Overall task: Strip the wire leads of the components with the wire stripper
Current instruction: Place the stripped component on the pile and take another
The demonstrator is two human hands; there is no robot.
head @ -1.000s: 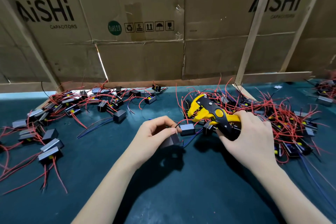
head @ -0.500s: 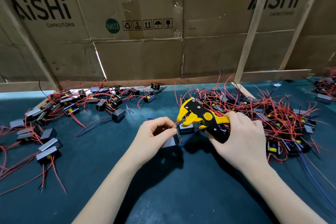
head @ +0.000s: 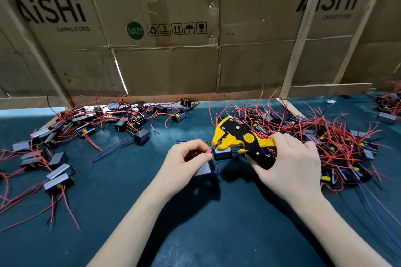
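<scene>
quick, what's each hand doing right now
Left hand: closed, gripping a component and pinching its red lead.
Right hand: closed round the handles of the wire stripper.

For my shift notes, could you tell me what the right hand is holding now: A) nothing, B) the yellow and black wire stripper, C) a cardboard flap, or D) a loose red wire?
B: the right hand grips the handles of the wire stripper, whose head points at the component held by the left hand.
</scene>
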